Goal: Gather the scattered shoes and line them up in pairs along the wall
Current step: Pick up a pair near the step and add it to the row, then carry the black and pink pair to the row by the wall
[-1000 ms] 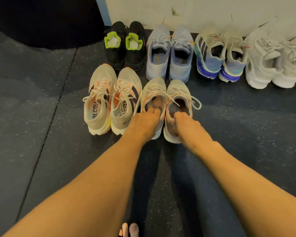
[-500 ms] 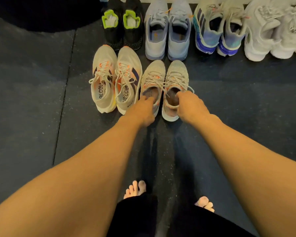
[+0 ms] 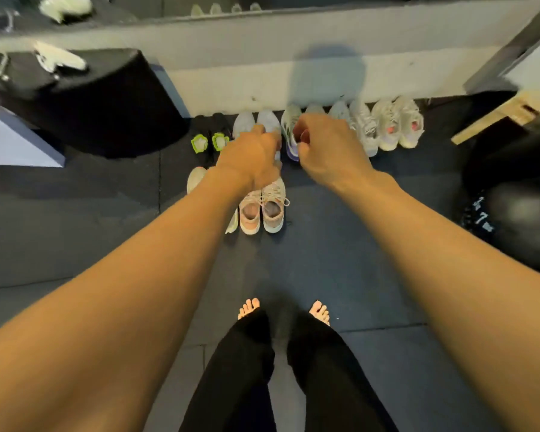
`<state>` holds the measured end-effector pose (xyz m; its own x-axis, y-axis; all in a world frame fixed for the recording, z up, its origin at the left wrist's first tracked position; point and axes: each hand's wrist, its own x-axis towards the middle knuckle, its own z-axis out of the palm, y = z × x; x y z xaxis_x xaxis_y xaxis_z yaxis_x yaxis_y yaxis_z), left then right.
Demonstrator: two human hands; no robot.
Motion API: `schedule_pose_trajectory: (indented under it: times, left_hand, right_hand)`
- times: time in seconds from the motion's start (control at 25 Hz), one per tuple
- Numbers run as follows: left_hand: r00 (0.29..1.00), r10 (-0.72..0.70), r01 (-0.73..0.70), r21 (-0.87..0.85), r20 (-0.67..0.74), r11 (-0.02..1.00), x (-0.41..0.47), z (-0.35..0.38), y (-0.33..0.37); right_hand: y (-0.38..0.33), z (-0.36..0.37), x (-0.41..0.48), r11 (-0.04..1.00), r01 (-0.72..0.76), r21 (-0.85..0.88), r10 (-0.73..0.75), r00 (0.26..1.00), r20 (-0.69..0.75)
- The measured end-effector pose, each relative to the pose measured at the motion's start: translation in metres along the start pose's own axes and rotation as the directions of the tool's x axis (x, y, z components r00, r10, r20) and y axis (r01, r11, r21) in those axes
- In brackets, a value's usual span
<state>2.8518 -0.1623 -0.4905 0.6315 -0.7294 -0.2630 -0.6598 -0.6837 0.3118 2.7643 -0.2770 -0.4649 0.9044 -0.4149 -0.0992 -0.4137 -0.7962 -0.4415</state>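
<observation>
Beige knit pair [image 3: 262, 207]: left side by side on the floor [image 3: 325, 260], toes toward the wall [image 3: 262, 79], in a second row in front of the pale blue pair [image 3: 256, 121]; touched by neither hand.
Left hand [image 3: 250, 157]: rested at a heel opening of the beige pair half a second earlier, since lifted clear above it; fingers loosely curled, pinching nothing.
Right hand [image 3: 328, 148]: likewise drawn up off the other heel, held over the white-and-purple pair [image 3: 290, 141]; fingers slack and curled, empty.
View: pulled higher than a moment before, with bare feet [image 3: 248, 307] showing below.
Back row: black pair with neon-green insoles [image 3: 211, 140], pale blue, white-and-purple, then white pairs [image 3: 396, 123], lined against the wall.
Cream pair [image 3: 196, 182]: just left of the beige pair, mostly hidden under the left forearm.
Meaning for the task: placing of the beige pair judged finished; set behind others rather than at the wall itself.
Pale shapes [image 3: 60, 59] at upper left: too blurred to name as shoes.
</observation>
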Motion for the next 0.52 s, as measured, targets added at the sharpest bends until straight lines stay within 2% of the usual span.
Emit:
schedule_pose_trajectory:
  times: [0.16, 0.32, 0.52]
  left_hand:
    - [0.975, 0.18, -0.167, 0.108, -0.131, 0.98, -0.044, -0.143, 0.079]
    - [0.919, 0.349, -0.319, 0.178, -0.181, 0.931, -0.081, -0.239, 0.131]
    - [0.756, 0.593, -0.559, 0.197, -0.278, 0.805, -0.131, -0.335, 0.22]
  right_hand:
    - [-0.05, -0.154, -0.043, 1.0, -0.014, -0.018, 0.011, 0.988, -0.157]
    - [-0.088, -0.251, -0.089, 0.998, -0.053, -0.045, 0.038, 0.956, -0.291]
    - [-0.123, -0.351, -0.166, 0.98, -0.191, -0.048, 0.147, 0.871, -0.469]
